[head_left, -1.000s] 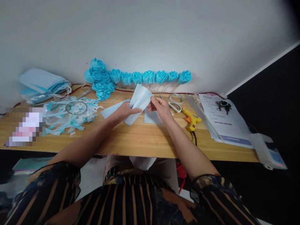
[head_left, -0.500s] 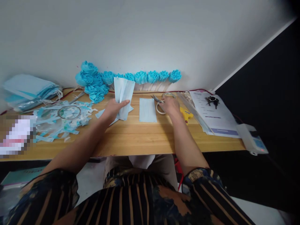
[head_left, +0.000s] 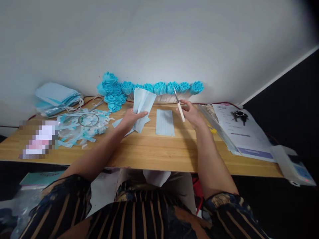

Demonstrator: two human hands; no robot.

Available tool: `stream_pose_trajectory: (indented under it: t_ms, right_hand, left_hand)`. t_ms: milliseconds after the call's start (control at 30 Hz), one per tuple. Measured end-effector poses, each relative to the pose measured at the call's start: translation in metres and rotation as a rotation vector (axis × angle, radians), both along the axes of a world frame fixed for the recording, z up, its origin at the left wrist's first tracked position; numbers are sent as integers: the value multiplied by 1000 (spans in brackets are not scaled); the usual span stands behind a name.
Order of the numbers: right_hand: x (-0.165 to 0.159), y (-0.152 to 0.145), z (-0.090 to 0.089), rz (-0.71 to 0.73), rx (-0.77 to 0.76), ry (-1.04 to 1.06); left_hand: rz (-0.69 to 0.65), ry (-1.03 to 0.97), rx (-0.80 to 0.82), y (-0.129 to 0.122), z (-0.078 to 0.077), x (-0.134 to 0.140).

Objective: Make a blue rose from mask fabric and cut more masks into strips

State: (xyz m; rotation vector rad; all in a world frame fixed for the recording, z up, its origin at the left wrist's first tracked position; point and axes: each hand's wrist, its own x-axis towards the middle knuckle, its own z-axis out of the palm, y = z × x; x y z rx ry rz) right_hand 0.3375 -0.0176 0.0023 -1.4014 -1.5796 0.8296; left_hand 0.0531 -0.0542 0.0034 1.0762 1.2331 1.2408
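My left hand (head_left: pixel 131 119) is closed on light blue mask sheets (head_left: pixel 144 101), held up and fanned a little, thumb in front. Beneath them, more pale blue pieces (head_left: pixel 118 123) lie on the table. My right hand (head_left: pixel 190 113) grips a pair of scissors (head_left: pixel 181 112) with white handles, raised off the table with the blades pointing up and away. Between my hands a single flat blue mask sheet (head_left: pixel 165 122) rests on the wood. Partly hidden behind my right wrist is something yellow (head_left: pixel 212 129).
Blue flowers (head_left: pixel 159 88) line the wall, with a heap of them (head_left: pixel 113 96) at left. Cut scraps (head_left: pixel 72 132) and a wire ring lie left, before a stack of masks (head_left: pixel 56 96). Keys (head_left: pixel 239 117) sit on papers (head_left: pixel 234 132) at right, near a white device (head_left: pixel 292 166).
My right hand has lifted the scissors off the table, blades now upward. The left hand still holds the mask sheets. The whole view has shifted, so things appear farther right.
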Motion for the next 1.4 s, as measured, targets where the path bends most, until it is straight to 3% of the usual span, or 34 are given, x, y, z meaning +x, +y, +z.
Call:
stream_pose_trajectory:
  t_ms: [100, 200, 567, 767, 1233, 1400]
  right_hand:
    - [-14, -7, 5, 152, -55, 345]
    - [-27, -18, 14, 267, -78, 468]
    - [-32, -31, 20, 471, -188, 238]
    - [-35, -33, 21, 545, -210, 210]
    - [-37, -35, 21, 553, -244, 230]
    - [-38, -35, 19, 547, -242, 248]
  left_hand:
    - [10, -14, -14, 1, 0, -1]
    - [16, -3, -18, 3, -2, -3]
    - [12, 36, 7, 1, 2, -4]
    - [-90, 80, -9, 0, -3, -3]
    - [-108, 172, -13, 1, -6, -8]
    - [-94, 171, -16, -3, 2, -7]
